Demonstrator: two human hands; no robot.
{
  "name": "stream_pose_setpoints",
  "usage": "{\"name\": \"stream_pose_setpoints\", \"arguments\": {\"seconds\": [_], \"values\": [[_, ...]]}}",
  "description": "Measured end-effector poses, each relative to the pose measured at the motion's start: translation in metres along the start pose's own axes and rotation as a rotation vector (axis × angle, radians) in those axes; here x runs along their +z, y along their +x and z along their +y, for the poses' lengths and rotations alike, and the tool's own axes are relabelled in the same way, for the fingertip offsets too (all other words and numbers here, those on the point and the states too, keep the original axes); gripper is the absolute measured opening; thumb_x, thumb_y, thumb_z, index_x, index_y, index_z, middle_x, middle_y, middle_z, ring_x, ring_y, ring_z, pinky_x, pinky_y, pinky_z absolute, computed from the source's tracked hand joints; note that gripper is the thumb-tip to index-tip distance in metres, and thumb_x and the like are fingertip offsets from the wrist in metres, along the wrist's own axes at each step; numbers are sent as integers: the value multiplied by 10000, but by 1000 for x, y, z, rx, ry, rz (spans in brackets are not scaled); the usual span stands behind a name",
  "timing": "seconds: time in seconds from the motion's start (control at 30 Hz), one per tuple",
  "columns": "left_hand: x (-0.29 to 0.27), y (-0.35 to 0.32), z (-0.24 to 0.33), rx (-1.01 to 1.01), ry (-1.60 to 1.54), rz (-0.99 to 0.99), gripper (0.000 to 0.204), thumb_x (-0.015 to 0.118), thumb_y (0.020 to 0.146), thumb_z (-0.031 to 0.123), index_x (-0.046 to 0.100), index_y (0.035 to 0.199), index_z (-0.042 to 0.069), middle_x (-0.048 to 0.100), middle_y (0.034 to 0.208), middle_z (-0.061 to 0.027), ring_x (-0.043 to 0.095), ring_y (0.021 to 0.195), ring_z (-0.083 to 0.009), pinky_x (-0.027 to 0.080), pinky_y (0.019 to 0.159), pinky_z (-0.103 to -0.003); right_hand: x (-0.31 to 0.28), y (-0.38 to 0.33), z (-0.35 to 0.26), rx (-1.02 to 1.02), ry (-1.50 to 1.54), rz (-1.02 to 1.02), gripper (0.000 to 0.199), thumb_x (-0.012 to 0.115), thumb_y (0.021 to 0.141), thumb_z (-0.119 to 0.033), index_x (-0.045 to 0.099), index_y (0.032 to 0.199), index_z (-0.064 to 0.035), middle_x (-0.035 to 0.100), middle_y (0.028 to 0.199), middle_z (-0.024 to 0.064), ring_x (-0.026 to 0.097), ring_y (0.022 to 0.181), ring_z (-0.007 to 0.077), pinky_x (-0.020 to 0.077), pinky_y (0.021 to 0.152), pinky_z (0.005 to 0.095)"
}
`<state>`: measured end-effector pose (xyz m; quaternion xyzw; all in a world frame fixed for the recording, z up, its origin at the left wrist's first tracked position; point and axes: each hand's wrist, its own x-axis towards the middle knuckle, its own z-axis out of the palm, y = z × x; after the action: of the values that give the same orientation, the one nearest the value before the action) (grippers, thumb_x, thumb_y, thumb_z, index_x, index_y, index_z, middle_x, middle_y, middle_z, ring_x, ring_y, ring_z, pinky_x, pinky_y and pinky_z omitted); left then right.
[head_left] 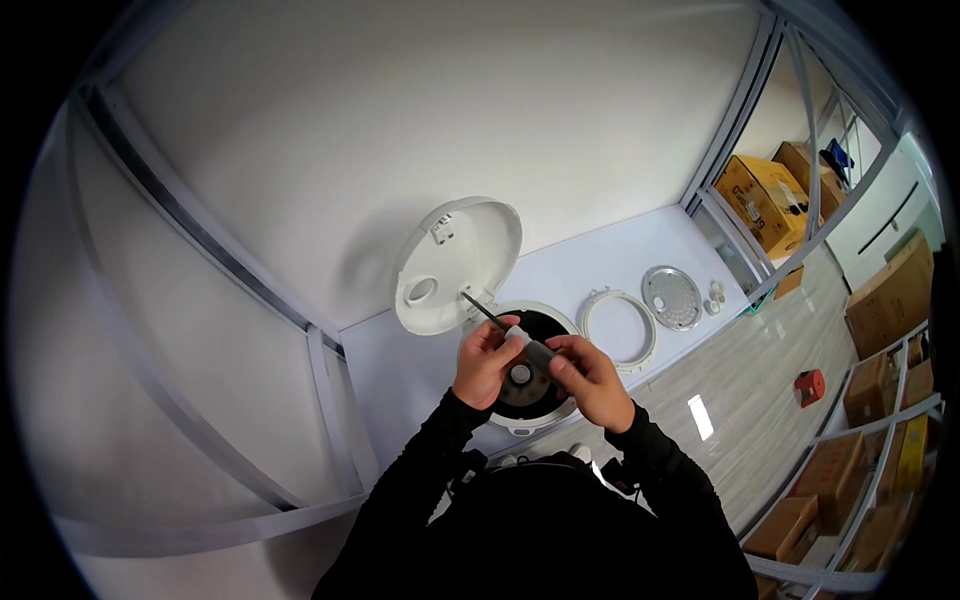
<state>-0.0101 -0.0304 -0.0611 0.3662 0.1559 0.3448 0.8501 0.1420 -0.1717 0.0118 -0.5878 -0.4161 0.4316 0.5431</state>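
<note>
Both of my hands are on a screwdriver (pixel 541 357) held slantwise over a rice cooker (pixel 524 427). My right hand (pixel 600 388) is closed around its dark grey handle. My left hand (pixel 482 368) pinches its front end, where a small white section shows between the fingers; whether that belongs to the tool I cannot tell. The thin dark shaft runs up and left, its tip at the lower inner side of the raised white lid (pixel 462 250), close to the hinge. Inside the cooker, a dark cavity with a round centre piece is partly hidden by my hands.
On the white table (pixel 560 262), right of the cooker, lie a white ring (pixel 653 338), a perforated metal disc (pixel 672 297) and several small round parts (pixel 714 298). A wall stands behind. Cardboard boxes (pixel 765 205), shelving (pixel 868 450) and a red object (pixel 810 387) are to the right.
</note>
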Motion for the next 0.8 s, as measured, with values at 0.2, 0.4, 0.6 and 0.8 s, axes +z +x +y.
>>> {"name": "stream_pose_setpoints", "arguments": {"seconds": [0.2,0.4,0.6,0.8], "values": [[-11,5,-2,-85,94,26,311,655,1008,38,608,1314,17,662,1109,-50,664,1033,-148,560,891,-298,7,-5,-7,-293,-396,9,347,602,1065,-263,585,1313,-21,723,977,61,682,812,135,517,654,263],[12,-2,12,-60,-68,-16,285,669,1009,63,629,1287,14,660,1160,-64,638,1115,-154,543,925,-305,0,3,-2,166,261,-118,339,514,1107,-256,537,1372,-45,709,994,60,695,862,130,529,662,264],[-11,6,-4,-77,142,65,291,699,1002,108,634,1267,8,659,1142,-51,642,1101,-150,542,911,-292,10,-4,-2,-296,-427,40,403,624,1056,-300,542,1358,-46,712,980,77,689,839,123,520,672,266],[1,3,4,-32,17,-9,417,661,999,75,578,1400,-1,652,1287,-110,640,1136,-184,526,967,-330,8,-3,4,63,-24,-57,441,652,1039,-317,530,1350,-29,734,934,68,646,697,114,509,639,264]]}}
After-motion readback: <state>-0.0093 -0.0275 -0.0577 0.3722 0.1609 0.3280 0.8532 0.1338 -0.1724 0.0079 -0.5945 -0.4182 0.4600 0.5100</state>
